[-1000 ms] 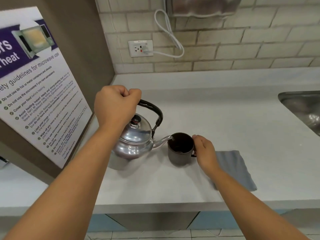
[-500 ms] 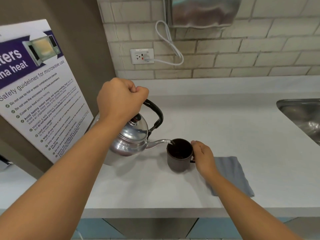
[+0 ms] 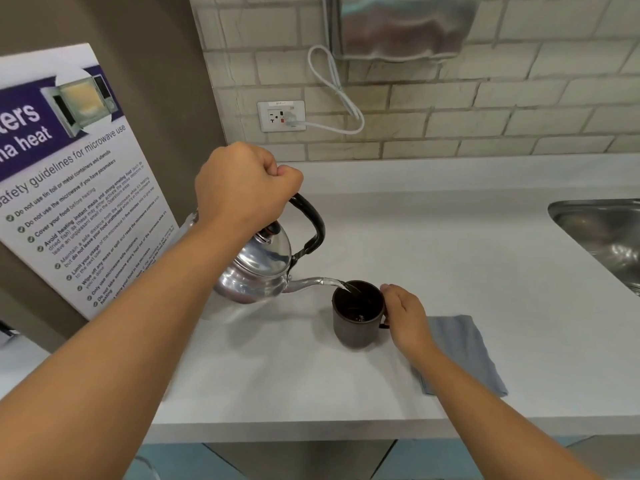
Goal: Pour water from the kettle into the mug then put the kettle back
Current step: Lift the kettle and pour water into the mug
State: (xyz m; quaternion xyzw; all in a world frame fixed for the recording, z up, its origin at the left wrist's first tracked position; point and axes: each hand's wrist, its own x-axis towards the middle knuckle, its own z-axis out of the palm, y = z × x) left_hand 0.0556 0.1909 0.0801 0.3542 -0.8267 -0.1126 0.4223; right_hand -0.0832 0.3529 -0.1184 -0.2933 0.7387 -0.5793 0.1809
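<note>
A shiny metal kettle (image 3: 258,268) with a black handle hangs above the white counter (image 3: 450,258), tilted to the right. My left hand (image 3: 242,188) is closed around the top of its handle. The spout tip sits over the rim of a dark brown mug (image 3: 356,315), and a thin stream of water runs into it. The mug stands upright on the counter. My right hand (image 3: 403,315) holds the mug at its handle on the right side.
A grey folded cloth (image 3: 460,355) lies on the counter right of the mug, partly under my right forearm. A steel sink (image 3: 602,233) is at the far right. A microwave safety poster (image 3: 69,188) leans at the left. A wall socket (image 3: 281,116) with a white cable is behind.
The kettle has been lifted and tipped further to the right, and water now flows from the spout into the mug. My right hand has stayed on the mug.
</note>
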